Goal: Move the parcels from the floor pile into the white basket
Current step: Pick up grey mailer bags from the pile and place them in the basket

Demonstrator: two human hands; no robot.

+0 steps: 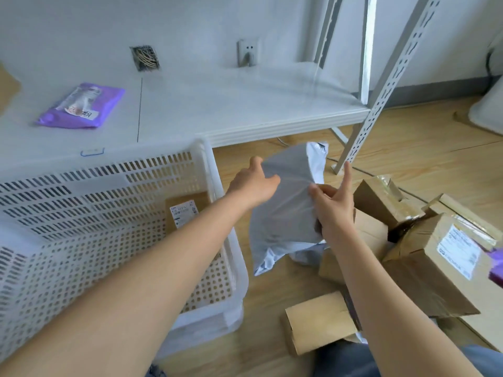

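Grey plastic is what you have between your hands: a soft grey mailer bag [285, 210], held up off the wooden floor [272, 281], just right of the white basket [217, 170] and left of the pile of cardboard boxes [424, 257]. Your left hand [253, 183] grips its upper left edge, thumb on the near face and fingers curled behind. Your right hand [330, 206] pinches the bag's right side with thumb and lower fingers, while the index finger sticks up straight and free.

The bag looks limp, so I judge it will sag and swing; keep both grips firm and bring that loose index finger down onto the plastic. Lift the bottom corner high enough to pass over the basket's near rim, carry it left, and lower it flat beside the labelled brown parcel [185, 213] already lying inside. Let go only once it rests on the basket floor. A purple mailer [81, 106] lies on the white shelf [245, 104] beyond; leave it alone.
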